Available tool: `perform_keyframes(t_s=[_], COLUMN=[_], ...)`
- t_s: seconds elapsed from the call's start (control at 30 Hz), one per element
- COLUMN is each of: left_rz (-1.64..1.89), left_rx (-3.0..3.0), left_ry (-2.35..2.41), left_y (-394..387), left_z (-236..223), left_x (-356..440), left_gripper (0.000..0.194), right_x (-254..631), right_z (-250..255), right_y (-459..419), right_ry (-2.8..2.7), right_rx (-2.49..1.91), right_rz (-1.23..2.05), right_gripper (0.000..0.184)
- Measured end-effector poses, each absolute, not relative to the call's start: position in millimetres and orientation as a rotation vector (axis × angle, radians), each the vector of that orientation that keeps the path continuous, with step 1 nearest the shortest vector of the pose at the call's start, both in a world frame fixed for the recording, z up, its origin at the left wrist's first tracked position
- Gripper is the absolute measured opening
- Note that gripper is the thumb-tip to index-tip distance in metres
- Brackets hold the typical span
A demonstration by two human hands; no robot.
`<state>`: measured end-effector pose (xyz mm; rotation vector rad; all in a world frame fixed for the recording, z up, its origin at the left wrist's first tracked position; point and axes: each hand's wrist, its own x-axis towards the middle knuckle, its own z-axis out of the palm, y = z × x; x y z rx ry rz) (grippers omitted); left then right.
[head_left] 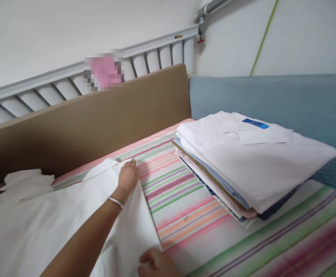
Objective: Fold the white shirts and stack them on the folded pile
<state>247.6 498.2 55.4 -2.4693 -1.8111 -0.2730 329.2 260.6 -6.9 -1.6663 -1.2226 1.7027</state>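
Note:
A white shirt (55, 215) lies spread over the striped bed sheet on the left, its collar end toward the far left. My left hand (128, 176), with a bracelet at the wrist, pinches the shirt's far right corner. Near the bottom edge of the view, my right hand (160, 264) has its fingers curled at the near end of the same side edge; part of this hand is out of view. To the right stands a stack of folded clothes (228, 200), topped by a white shirt with a blue label (255, 123).
The striped sheet (182, 200) shows between the spread shirt and the stack. A brown board (133, 111) borders the far side, with a white radiator (47, 94) and a blurred pink item (107, 71) behind it. A blue-grey padded panel (271, 94) stands behind the stack.

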Motion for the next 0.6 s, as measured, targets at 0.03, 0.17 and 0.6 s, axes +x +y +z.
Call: perform_keyframes(t_s=[0.03, 0.17, 0.6], left_rz=[-0.236, -0.167, -0.176], left_rx=[-2.500, -2.484, -2.523], left_ry=[-1.796, -1.886, -1.962], left_y=[492, 497, 543], left_z=[48, 20, 34], left_x=[248, 247, 227], left_gripper=[0.039, 0.056, 0.045], right_x=[330, 331, 333], right_z=[-7, -4, 5], right_y=[260, 259, 259], right_ry=[-1.240, -1.233, -1.100], right_rx=[-1.656, -1.630, -1.528], right_rz=[1.687, 1.709, 1.874], right_gripper=[0.025, 0.026, 0.027])
